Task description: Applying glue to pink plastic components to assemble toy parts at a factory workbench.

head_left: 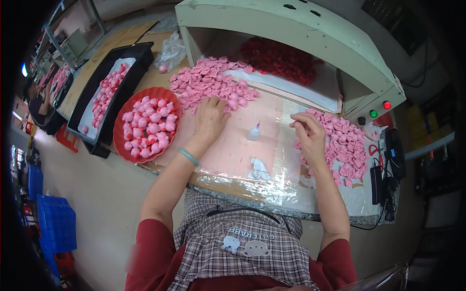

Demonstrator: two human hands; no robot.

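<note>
My left hand reaches to the near edge of a heap of pink petal-like and rounded pieces. Its fingers bend down onto the pieces, with the thumb apart; I see nothing held in it. Loosely curled, my right hand hovers at the left edge of a second heap of pink cupped pieces. A gap shows between its thumb and forefinger, and no thing is visible there. Between the hands a small white squeeze bottle with a thin pointed tip stands upright. A crumpled white cloth or tissue lies nearer me.
A red fluted bowl of pink-and-red figures sits left, beside a long black tray of similar pieces. Behind the table stands a pale green box machine with red pieces inside. Red-handled scissors and a black power adapter lie right.
</note>
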